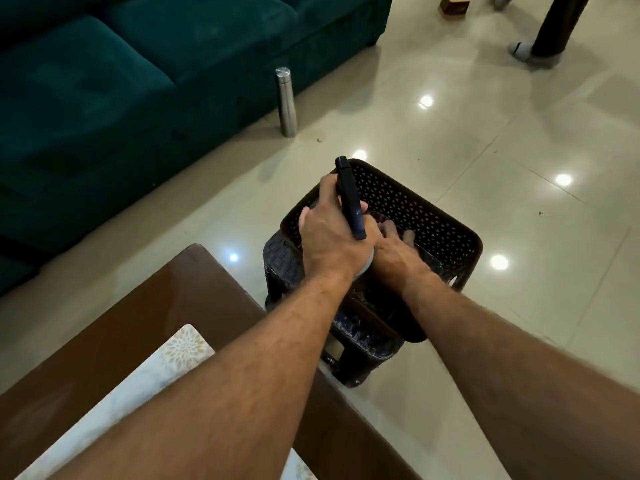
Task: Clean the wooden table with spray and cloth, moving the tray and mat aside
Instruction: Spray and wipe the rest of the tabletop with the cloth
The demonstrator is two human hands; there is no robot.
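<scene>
My left hand (329,233) grips a spray bottle (350,199) by its neck; the black trigger head sticks up and a bit of white body shows below my wrist. It hovers over a dark perforated basket (433,209) standing on a dark plastic stool (284,268). My right hand (394,244) reaches down into the basket with its fingers stretched out; what lies under them is hidden. No cloth is visible. The brown wooden table (156,306) fills the lower left, with a white floral mat (156,375) lying on it under my left forearm.
A steel bottle (286,102) stands on the glossy tiled floor beside a teal sofa (104,98). Another person's legs (550,29) are at the top right. The stool touches the table's corner.
</scene>
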